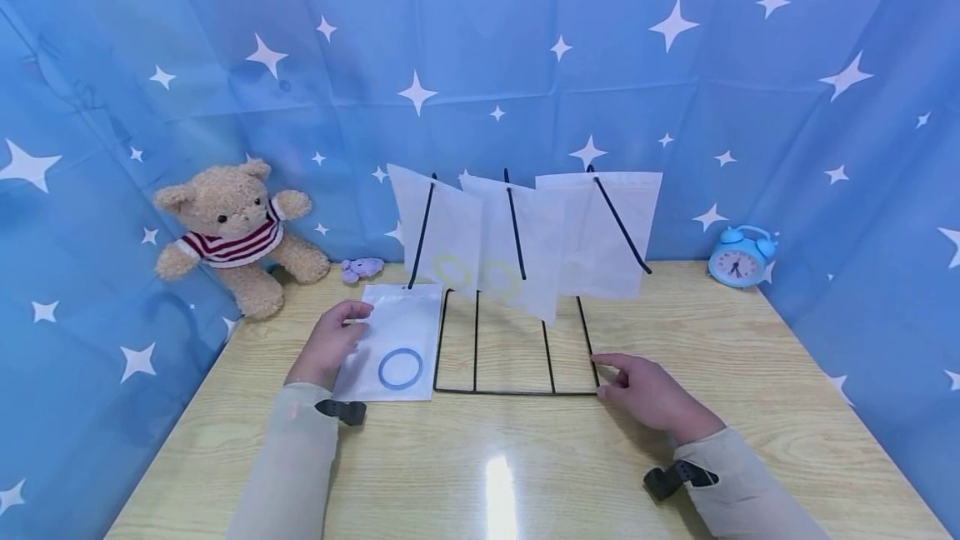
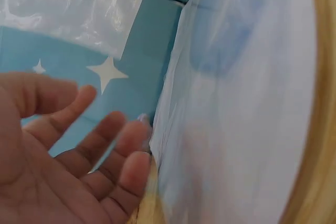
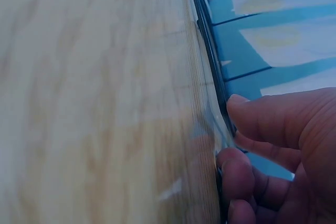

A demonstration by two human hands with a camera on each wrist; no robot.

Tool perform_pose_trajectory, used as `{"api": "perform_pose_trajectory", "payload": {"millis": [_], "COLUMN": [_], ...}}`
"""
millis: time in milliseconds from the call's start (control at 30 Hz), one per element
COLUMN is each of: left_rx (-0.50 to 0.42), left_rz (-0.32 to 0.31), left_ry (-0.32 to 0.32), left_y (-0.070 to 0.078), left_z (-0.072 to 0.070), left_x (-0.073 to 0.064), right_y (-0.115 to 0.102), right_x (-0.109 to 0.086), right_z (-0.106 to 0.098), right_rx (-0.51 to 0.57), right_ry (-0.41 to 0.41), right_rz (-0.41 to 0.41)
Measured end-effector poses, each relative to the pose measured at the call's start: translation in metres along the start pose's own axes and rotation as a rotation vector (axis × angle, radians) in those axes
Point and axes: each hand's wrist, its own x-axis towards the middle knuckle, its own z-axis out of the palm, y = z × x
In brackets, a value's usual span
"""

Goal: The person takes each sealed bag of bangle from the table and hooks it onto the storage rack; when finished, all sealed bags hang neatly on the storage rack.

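A white translucent bag (image 1: 375, 332) printed with a blue ring (image 1: 401, 368) lies on the table left of a black wire rack (image 1: 517, 392). My left hand (image 1: 332, 344) is at that bag's left edge, fingers apart and relaxed, holding nothing; the left wrist view shows the palm and the bag (image 2: 236, 103) beside the fingertips. My right hand (image 1: 656, 394) holds the rack's front right corner between thumb and fingers, near the wire in the right wrist view. From the rack's long prongs hang three similar bags: a left bag (image 1: 438, 219), a middle bag (image 1: 525, 232) and a right bag (image 1: 615, 232). Yellow rings show on the first two.
A teddy bear (image 1: 232, 227) in a striped sweater sits at the back left, with a small purple toy (image 1: 362, 269) near it. At the back right stands a blue alarm clock (image 1: 738, 261). Behind the wooden table (image 1: 420, 473) hangs a blue star-patterned curtain (image 1: 495, 40).
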Motion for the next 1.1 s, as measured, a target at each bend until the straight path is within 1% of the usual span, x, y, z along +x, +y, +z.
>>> {"api": "perform_pose_trajectory", "payload": {"millis": [133,233,300,467,533,733,900,1100], "left_rx": [0.091,0.155,0.185,0.211,0.215,0.227,0.231,0.236], "left_rz": [-0.003,0.009,0.0,-0.065,-0.094,-0.153,-0.167,-0.151], "left_ry": [-0.036,-0.036,-0.033,-0.032,-0.025,0.002,0.011,0.031], "left_y": [-0.005,-0.008,-0.009,-0.009,-0.009,-0.008,-0.005,-0.004], "left_z": [-0.006,-0.012,-0.015,-0.021,-0.022,-0.023,-0.021,-0.018], "left_x": [-0.001,-0.002,-0.002,-0.003,-0.002,-0.003,-0.008,-0.009], "right_y": [0.0,0.0,0.0,0.0,0.0,0.001,0.001,0.001], "right_x": [0.0,0.0,0.0,0.001,0.001,0.001,0.001,0.001], "right_z": [0.0,0.0,0.0,0.0,0.0,0.001,0.001,0.0], "right_rx": [-0.009,-0.012,-0.013,-0.012,-0.01,-0.008,-0.005,0.004], "right_ry": [0.0,0.002,0.003,0.002,0.0,0.0,-0.002,-0.006], "right_rz": [-0.007,-0.013,-0.015,-0.012,-0.009,-0.002,0.0,-0.002]}}
